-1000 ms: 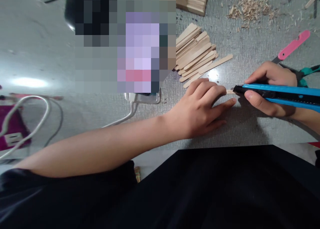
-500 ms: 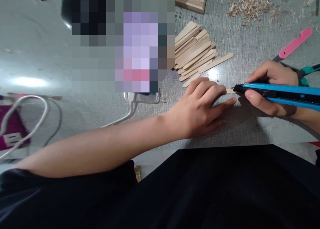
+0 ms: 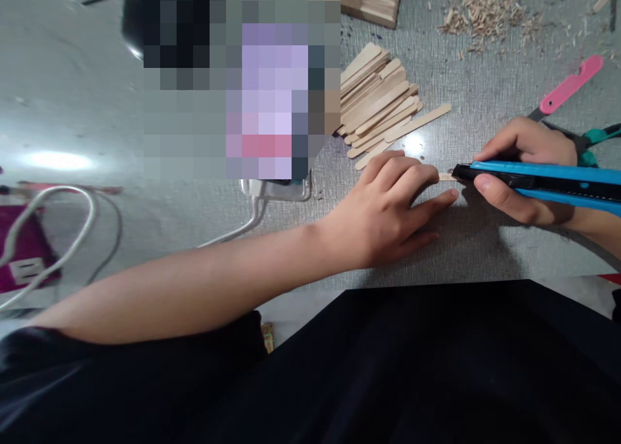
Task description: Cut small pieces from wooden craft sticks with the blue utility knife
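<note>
My left hand [image 3: 392,208] lies on the grey mat, its fingers pressed down over a small wooden stick [image 3: 447,177] whose tip pokes out past them. My right hand [image 3: 526,172] is closed around a blue and black utility knife [image 3: 543,180]. The knife's front end touches the stick's exposed tip. Most of the stick is hidden under my left fingers.
A pile of flat wooden sticks [image 3: 378,104] lies just behind my left hand, with a bundled stack [image 3: 373,0] at the top edge. Wood shavings [image 3: 485,10] are scattered at the back right. A pink-handled tool [image 3: 567,87] and white cables [image 3: 58,237] lie to the sides.
</note>
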A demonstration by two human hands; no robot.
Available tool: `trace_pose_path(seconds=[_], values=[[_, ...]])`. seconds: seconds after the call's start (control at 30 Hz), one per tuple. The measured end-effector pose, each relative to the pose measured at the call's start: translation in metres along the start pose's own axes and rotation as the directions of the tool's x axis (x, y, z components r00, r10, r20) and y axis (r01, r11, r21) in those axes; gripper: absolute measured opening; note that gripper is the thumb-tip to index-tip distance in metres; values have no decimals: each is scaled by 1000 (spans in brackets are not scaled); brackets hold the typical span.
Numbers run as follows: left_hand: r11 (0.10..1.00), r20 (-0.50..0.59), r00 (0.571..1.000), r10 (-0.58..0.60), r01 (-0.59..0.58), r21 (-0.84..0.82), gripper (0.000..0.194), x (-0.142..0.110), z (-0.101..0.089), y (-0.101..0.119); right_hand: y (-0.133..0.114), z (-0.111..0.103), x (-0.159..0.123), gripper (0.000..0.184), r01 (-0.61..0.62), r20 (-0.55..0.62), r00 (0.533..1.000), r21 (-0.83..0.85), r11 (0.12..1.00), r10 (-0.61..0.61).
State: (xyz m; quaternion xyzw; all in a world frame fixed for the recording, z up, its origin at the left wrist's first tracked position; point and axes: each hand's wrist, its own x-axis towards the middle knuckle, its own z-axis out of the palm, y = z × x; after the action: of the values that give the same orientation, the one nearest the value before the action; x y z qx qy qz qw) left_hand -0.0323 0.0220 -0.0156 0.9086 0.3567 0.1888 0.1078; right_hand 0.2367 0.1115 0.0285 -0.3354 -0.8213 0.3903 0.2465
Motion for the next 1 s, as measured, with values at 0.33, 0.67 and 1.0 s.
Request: trace_pose_path(seconds=[0.33, 0.67, 1.0], values=[[1000, -8, 1000, 3, -3, 15, 56, 0, 0, 0, 1, 0, 0, 18, -11, -3, 1000, 15, 1000, 11], [1000, 2, 1000, 0, 0, 6, 56, 0, 0, 0, 2, 1, 1, 15, 24, -9, 1000, 9, 1000, -24], [1000, -4, 1000, 6, -6, 2, 54, 1, -1, 0, 3, 1, 1, 17, 23, -10, 1000, -12, 1000, -24]])
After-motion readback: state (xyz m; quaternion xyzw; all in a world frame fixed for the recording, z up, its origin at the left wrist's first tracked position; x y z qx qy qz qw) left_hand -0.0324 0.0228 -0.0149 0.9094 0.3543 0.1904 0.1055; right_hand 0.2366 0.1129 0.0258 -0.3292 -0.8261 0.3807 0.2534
